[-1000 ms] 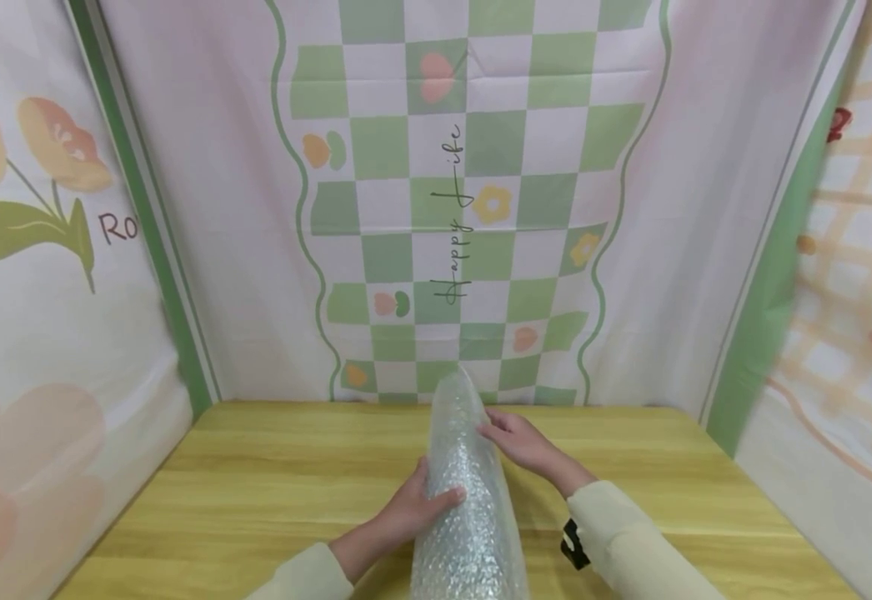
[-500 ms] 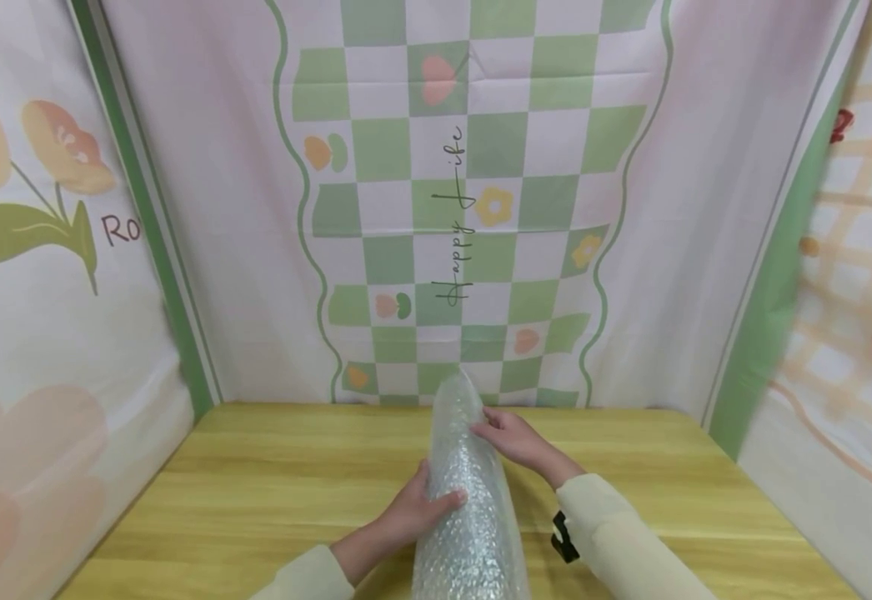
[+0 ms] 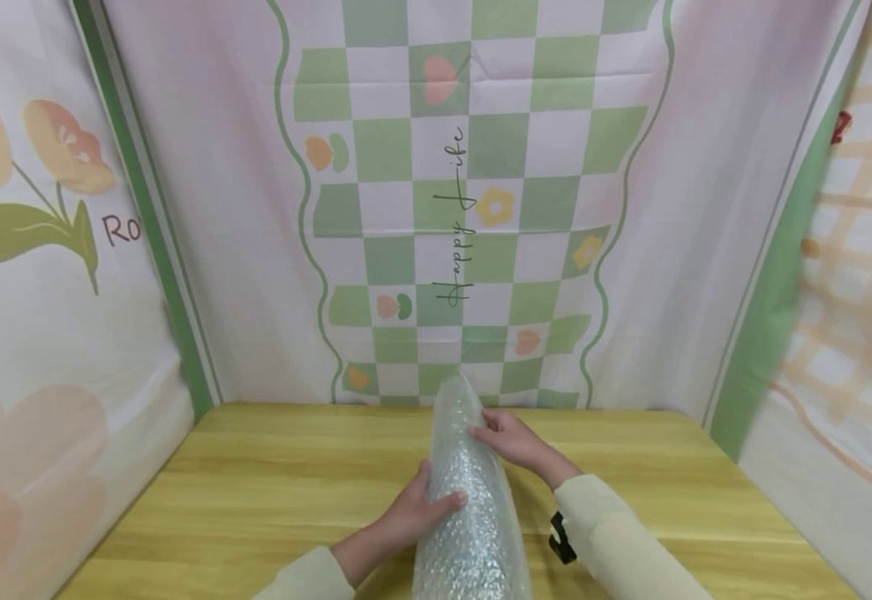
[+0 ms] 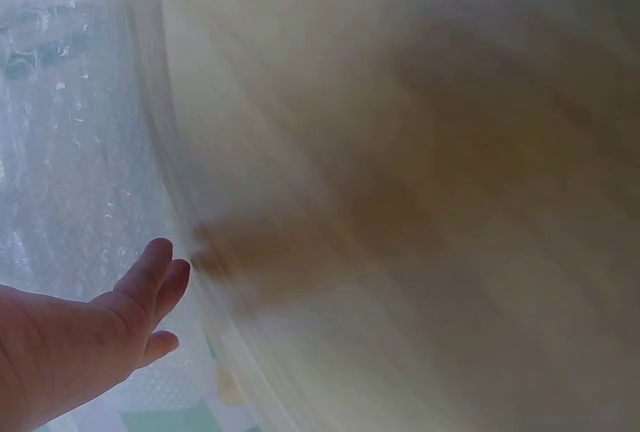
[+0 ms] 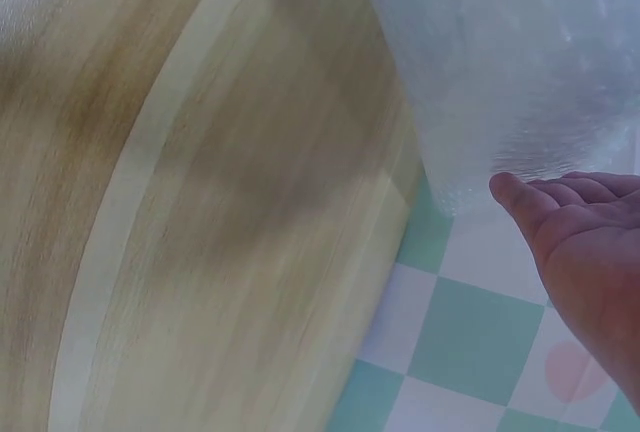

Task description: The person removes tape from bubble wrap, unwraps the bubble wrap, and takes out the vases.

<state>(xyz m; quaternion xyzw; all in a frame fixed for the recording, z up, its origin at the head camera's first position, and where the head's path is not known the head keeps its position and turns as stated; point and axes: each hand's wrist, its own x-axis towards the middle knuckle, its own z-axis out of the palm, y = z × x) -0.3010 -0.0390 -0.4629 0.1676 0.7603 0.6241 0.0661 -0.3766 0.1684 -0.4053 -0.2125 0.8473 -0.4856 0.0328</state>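
A long, clear roll of bubble wrap (image 3: 469, 533) runs up from the bottom edge of the head view, its far end narrowing near the back of the table. My left hand (image 3: 409, 510) holds its left side, thumb laid across the top and fingers mostly hidden behind it. Farther along, my right hand (image 3: 514, 437) grips the right edge close to the far end, thumb on the near face. The left wrist view shows the fingers (image 4: 150, 277) against the crinkled plastic. In the right wrist view, the thumb (image 5: 515, 192) meets the wrap's lower part.
The wooden table (image 3: 278, 467) spreads to both sides. Behind it hangs a green-and-white checked curtain (image 3: 436, 200), with printed cloth walls at left and right. A black strap piece (image 3: 562, 537) shows beside the right sleeve (image 3: 616, 533).
My right hand has slid slightly left along the wrap's edge, its sleeve and the black strap shifting with it. The left hand and the wrap stay nearly still.
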